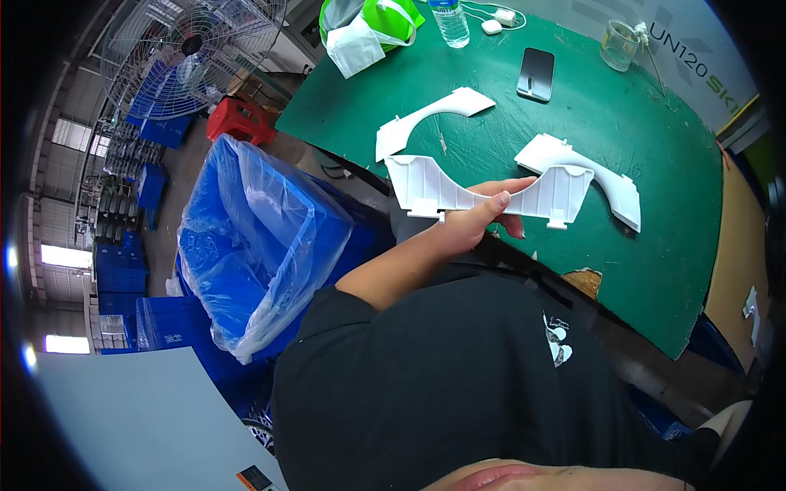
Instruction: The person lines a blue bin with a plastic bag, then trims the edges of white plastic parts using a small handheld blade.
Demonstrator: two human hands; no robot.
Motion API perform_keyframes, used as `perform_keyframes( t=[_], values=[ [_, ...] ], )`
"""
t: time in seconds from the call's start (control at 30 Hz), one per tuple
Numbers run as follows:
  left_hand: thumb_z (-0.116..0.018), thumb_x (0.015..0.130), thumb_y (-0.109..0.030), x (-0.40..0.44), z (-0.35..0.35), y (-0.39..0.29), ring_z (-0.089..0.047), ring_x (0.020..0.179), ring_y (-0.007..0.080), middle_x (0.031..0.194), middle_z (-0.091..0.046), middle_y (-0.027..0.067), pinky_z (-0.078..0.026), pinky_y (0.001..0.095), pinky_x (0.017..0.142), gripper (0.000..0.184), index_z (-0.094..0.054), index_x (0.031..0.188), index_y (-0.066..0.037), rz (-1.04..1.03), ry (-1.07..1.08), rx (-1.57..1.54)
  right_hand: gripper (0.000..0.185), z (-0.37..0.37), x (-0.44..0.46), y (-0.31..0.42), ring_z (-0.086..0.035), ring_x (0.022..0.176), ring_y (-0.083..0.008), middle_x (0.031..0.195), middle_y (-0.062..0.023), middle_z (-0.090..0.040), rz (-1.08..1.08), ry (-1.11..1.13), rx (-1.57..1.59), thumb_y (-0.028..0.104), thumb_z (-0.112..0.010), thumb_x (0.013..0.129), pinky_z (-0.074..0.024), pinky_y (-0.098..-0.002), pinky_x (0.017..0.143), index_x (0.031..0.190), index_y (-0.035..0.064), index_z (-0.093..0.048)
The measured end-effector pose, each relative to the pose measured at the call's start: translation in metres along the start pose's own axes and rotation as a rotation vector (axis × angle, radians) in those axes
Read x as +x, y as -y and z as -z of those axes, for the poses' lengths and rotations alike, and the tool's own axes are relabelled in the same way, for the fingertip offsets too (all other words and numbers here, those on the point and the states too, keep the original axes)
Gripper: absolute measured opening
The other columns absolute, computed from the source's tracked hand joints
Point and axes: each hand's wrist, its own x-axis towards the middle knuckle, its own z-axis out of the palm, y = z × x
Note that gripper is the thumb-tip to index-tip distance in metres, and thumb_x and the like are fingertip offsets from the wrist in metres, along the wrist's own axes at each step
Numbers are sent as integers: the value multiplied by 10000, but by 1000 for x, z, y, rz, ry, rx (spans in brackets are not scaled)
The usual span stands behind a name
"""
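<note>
My left hand (483, 219) is closed around the middle of a white curved plastic part (458, 195), with the thumb on its near face and fingers behind and below. The ribbed side of this part faces the camera, and small tabs stick out of its lower edge. A second white curved part (422, 117) lies on the green table (655, 278) behind the held part's left end. A third white part (598, 173) rests on the table to the right, close to the held part's right end. My right hand is out of view; only some skin of that arm shows at the lower right.
A phone (535, 74), a water bottle (449, 23), a glass mug (620, 45), a white charger (491, 27) and a green-white bag (372, 31) are at the table's far side. Left are a lined blue bin (299, 233), a red stool (239, 120) and a fan (191, 45).
</note>
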Motion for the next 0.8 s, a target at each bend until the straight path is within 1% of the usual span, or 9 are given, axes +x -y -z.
perform_keyframes(
  t=[0.1,0.17,0.3,0.5,0.8],
  values=[
    [-489,994,-437,-2,0,0,-618,848,204,1126,-615,136,-529,353,766,621,-442,1406,27,-10,15,22,408,5,4,5,-512,1028,-177,1345,-147,-482,9,22,2,416,-552,970,-521,-476,863,1263,137,-604],
    [-448,1026,-348,-4,3,3,-625,838,171,1085,-624,115,-544,350,797,521,-457,1402,12,13,-35,-13,406,12,7,13,-514,1022,-177,1344,-148,-483,18,30,-11,415,-550,971,-521,-471,857,1260,135,-604],
    [-432,1031,-313,-4,4,6,-623,829,170,1091,-626,116,-540,345,788,490,-461,1401,7,-22,-41,-46,401,27,15,31,-517,1012,-176,1341,-150,-485,59,33,-40,413,-548,972,-522,-463,846,1253,132,-605],
    [-433,1032,-315,-8,4,4,-621,818,172,1060,-635,116,-534,339,788,486,-467,1401,-2,-12,-67,6,394,32,15,37,-522,996,-176,1337,-153,-487,74,30,-12,410,-543,974,-523,-450,828,1242,127,-605],
    [-423,1037,-321,-8,10,9,-623,816,180,1062,-639,111,-513,329,752,484,-466,1405,-10,3,-54,-29,385,33,22,44,-529,973,-174,1330,-158,-491,129,66,6,406,-537,978,-524,-431,802,1227,120,-606]
  ],
)
